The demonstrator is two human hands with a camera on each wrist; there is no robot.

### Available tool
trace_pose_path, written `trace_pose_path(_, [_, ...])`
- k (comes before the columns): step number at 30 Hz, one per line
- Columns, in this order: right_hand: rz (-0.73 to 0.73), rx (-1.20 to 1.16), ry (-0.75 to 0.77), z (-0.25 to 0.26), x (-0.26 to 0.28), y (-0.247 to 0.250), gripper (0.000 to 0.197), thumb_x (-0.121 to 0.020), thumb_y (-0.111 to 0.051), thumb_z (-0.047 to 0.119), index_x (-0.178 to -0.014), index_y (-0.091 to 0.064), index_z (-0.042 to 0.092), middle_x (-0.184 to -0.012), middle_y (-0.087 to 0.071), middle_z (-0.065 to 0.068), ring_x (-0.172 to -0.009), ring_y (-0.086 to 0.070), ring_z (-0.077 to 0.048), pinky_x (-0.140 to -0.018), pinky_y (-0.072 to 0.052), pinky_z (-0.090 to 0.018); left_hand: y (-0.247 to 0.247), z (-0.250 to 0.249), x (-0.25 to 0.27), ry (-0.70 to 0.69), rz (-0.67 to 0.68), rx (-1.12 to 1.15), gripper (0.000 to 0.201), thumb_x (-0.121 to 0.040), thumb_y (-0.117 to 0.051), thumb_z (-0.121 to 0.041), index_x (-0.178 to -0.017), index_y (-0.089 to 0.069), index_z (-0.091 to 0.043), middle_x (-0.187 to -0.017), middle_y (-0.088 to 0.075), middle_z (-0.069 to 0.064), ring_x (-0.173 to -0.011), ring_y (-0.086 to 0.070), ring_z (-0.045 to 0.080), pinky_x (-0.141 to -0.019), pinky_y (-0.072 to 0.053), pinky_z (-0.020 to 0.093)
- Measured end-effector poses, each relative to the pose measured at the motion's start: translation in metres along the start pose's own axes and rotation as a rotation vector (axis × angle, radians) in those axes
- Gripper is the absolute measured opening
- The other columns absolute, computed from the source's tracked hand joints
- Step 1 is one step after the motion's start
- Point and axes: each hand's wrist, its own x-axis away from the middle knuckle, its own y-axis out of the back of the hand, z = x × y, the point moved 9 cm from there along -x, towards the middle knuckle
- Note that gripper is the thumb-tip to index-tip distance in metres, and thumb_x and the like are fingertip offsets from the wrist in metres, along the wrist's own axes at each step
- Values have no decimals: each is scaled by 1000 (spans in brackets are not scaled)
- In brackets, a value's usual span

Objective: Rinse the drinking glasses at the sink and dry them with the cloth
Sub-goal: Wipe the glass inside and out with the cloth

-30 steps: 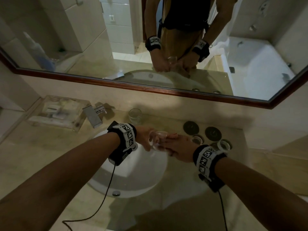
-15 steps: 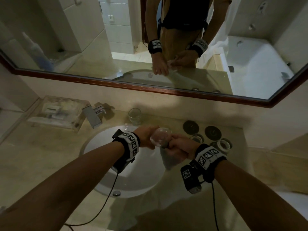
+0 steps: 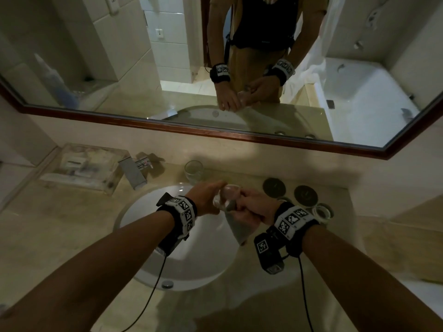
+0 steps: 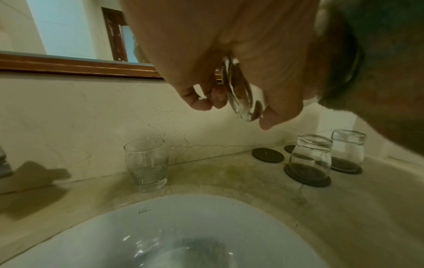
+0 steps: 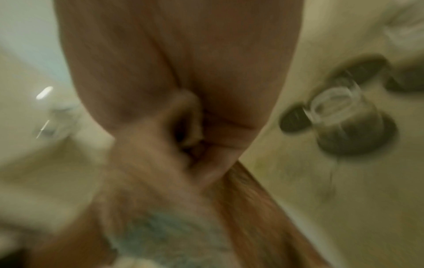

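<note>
Over the white sink (image 3: 153,212) my left hand (image 3: 211,195) grips a clear drinking glass (image 3: 225,197) tipped on its side. My right hand (image 3: 249,204) grips a grey cloth (image 3: 239,228), which is pushed into the glass while its tail hangs below. In the left wrist view the fingers (image 4: 199,103) curl round the glass (image 4: 241,94), with the dark cloth (image 4: 344,54) beside it. The right wrist view is blurred; the cloth (image 5: 172,226) shows under the fist (image 5: 183,112). Another glass (image 3: 193,169) stands upright behind the basin. Two glasses (image 4: 309,157) (image 4: 348,146) stand mouth-down on coasters.
A square faucet (image 3: 134,171) juts out at the sink's back left, beside a clear tray of toiletries (image 3: 84,166). Two bare dark coasters (image 3: 274,187) (image 3: 305,195) lie at the back right. A wood-framed mirror (image 3: 215,134) runs along the wall.
My right wrist has rolled over, turning the cloth inside the glass. The glass has tipped so its base faces up. Both hands stay over the sink's right side.
</note>
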Motion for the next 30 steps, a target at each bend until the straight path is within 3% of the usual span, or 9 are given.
trace_pose_path(3, [57,474,89,3,2,-1,22,-90,-47,-1,-105,-49,16,-92,-52,2,-87,-51,-18,-74,-39,-28,4,2,-1,-23,8,-15,68,-62,-83,-10,-122,-52,-17,-111,-64,2,-98,-60,18,-82,-51,29])
trace_pose_path(6, [97,561,81,-5,3,-5,24,-91,-42,-4,-89,-44,20,-83,-47,8,-77,-47,-11,-73,-37,-20,5,3,-4,-31,34,-65,72,-63,-83,-11,-127,-50,-16,-116,-61,2,-103,-58,18,-81,-45,24])
trace_pose_path(10, [153,421,36,-14,6,-10,46,-90,-42,-3,-78,-48,41,-89,-50,19,-91,-49,-12,-90,-36,-31,4,3,-5,-26,33,-106,74,-63,-84,-17,-128,-48,-19,-117,-61,2,-104,-58,19,-83,-48,27])
trace_pose_path(15, [116,133,14,-19,7,-11,43,-91,-47,2,-117,-61,33,-124,-60,-2,-117,-52,-24,-103,-42,-37,1,6,-5,-21,12,-79,65,-61,-84,-21,-118,-52,-21,-108,-63,-1,-97,-59,16,-80,-52,30])
trace_pose_path(18, [52,3,-4,-17,6,0,29,-93,-49,10,-100,-67,32,-111,-63,-3,-108,-55,-26,-92,-47,-39,2,7,-6,12,-2,-5,64,-61,-85,-19,-117,-54,-20,-107,-61,-3,-92,-54,12,-79,-46,26])
trace_pose_path(20, [4,-42,7,-16,5,12,24,-94,-49,13,-104,-69,24,-107,-64,-4,-106,-57,-26,-90,-49,-39,1,6,-7,43,9,25,62,-62,-85,-19,-116,-55,-20,-106,-60,-6,-91,-53,11,-81,-46,26])
trace_pose_path(23, [-79,-159,56,-15,1,29,26,-95,-48,16,-107,-70,17,-112,-67,-9,-110,-59,-28,-100,-48,-44,-3,12,-7,111,35,102,50,-64,-82,-22,-107,-57,-20,-101,-64,-4,-93,-60,15,-81,-51,30])
trace_pose_path(27, [-342,-188,137,-16,-6,56,24,-93,-48,8,-101,-70,13,-110,-68,-11,-109,-61,-26,-103,-45,-49,-7,30,-7,268,8,206,36,-68,-80,-29,-97,-63,-16,-90,-61,-5,-88,-61,15,-67,-45,21])
trace_pose_path(30, [-391,-117,159,-14,-5,54,23,-96,-45,7,-108,-64,12,-108,-66,-10,-103,-62,-22,-94,-49,-39,-10,40,-6,359,5,314,27,-70,-79,-32,-85,-68,-12,-78,-66,-6,-79,-64,14,-68,-48,23])
